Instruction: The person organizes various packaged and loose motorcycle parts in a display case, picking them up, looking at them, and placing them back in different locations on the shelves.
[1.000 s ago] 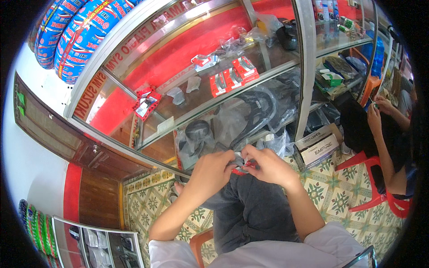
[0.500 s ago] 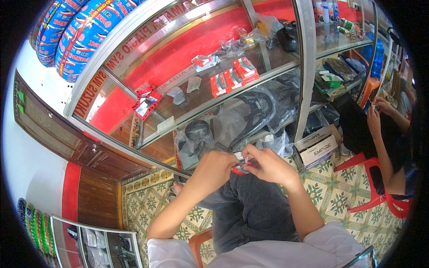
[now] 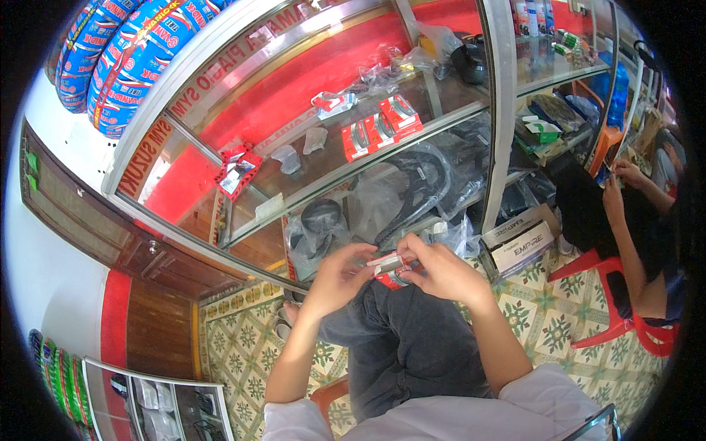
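Over our dark grey trousers, near the knees, we have two hands and one small red-and-white packet between them. Our right hand pinches the packet's right end; our left hand, fingers parted, is at its left end, and we cannot tell whether the thumb touches it. Beyond stands one glass cabinet, three red boxes on its shelf, one cardboard box nearby. Rightward we see one co-worker's two hands; upper left, at least two blue-wrapped tyres.
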The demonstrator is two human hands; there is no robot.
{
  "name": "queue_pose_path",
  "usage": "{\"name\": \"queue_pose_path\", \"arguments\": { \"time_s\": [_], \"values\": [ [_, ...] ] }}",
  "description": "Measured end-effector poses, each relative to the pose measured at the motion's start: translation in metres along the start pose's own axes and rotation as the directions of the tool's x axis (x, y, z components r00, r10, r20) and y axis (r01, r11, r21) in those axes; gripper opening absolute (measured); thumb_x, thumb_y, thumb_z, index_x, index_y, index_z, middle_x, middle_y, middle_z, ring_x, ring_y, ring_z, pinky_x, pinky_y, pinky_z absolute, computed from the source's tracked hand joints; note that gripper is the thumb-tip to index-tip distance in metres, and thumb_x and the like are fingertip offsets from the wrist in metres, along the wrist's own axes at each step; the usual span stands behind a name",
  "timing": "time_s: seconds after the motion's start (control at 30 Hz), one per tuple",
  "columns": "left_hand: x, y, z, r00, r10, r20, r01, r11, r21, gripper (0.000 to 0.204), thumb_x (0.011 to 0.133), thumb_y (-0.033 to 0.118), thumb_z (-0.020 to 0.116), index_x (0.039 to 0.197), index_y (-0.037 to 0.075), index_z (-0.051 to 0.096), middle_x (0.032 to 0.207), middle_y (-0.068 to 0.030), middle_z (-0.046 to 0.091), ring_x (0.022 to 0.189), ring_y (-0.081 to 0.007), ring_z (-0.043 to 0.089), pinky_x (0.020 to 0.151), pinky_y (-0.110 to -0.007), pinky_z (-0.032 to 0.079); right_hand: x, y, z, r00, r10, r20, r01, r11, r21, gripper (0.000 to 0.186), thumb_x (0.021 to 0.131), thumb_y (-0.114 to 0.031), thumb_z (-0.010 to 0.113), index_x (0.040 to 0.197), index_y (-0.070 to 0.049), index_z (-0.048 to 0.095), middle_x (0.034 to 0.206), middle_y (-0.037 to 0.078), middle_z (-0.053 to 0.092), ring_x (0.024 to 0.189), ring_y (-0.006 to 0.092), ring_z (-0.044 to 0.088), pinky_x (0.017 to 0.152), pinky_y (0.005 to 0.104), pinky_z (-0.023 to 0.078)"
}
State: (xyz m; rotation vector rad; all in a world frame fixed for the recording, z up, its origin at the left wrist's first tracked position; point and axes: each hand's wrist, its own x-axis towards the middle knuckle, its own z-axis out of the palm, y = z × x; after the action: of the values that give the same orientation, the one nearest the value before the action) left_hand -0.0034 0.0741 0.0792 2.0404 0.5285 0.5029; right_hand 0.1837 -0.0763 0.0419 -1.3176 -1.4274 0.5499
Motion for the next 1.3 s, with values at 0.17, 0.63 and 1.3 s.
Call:
{"name": "queue_pose_path", "arguments": {
  "time_s": [0.17, 0.63, 1.3],
  "values": [
    [0.001, -0.033, -0.001, 0.994, -0.029, 0.11, 0.031, 0.999, -0.015, 0.033, 0.092, 0.0, 0.069, 0.124, 0.0, 0.067, 0.108, -0.0111, 0.073, 0.085, -0.0105, 0.07, 0.071, -0.025, 0.057, 0.002, 0.001, -0.001, 1.0, -0.03, -0.003, 0.03, 0.999, -0.024, 0.034, 0.085, -0.003, 0.071, 0.113, -0.005, 0.052, 0.098, 0.022, 0.07, 0.099, 0.0438, 0.067, 0.079, 0.0482, 0.054],
    [-0.005, -0.032, 0.018, 0.999, -0.011, -0.038, 0.001, 0.966, -0.259, 0.023, 0.089, 0.002, 0.075, 0.111, -0.001, 0.075, 0.114, -0.0124, 0.073, 0.094, -0.0122, 0.069, 0.08, -0.024, 0.056, 0.003, 0.001, -0.001, 0.996, 0.034, -0.088, -0.03, 0.998, 0.051, 0.03, 0.084, -0.002, 0.074, 0.107, -0.003, 0.056, 0.098, 0.021, 0.071, 0.098, 0.0395, 0.071, 0.081, 0.0454, 0.057],
    [0.003, -0.041, 0.004, 0.914, -0.117, 0.388, 0.166, 0.982, -0.095, 0.065, 0.086, 0.018, 0.081, 0.143, 0.004, 0.05, 0.129, -0.0127, 0.057, 0.104, -0.0173, 0.065, 0.089, -0.031, 0.057, 0.003, -0.007, -0.009, 0.989, 0.048, 0.137, -0.056, 0.997, 0.055, 0.027, 0.077, 0.008, 0.074, 0.101, -0.001, 0.065, 0.098, 0.013, 0.075, 0.096, 0.0289, 0.074, 0.088, 0.0353, 0.059]
  ]
}}
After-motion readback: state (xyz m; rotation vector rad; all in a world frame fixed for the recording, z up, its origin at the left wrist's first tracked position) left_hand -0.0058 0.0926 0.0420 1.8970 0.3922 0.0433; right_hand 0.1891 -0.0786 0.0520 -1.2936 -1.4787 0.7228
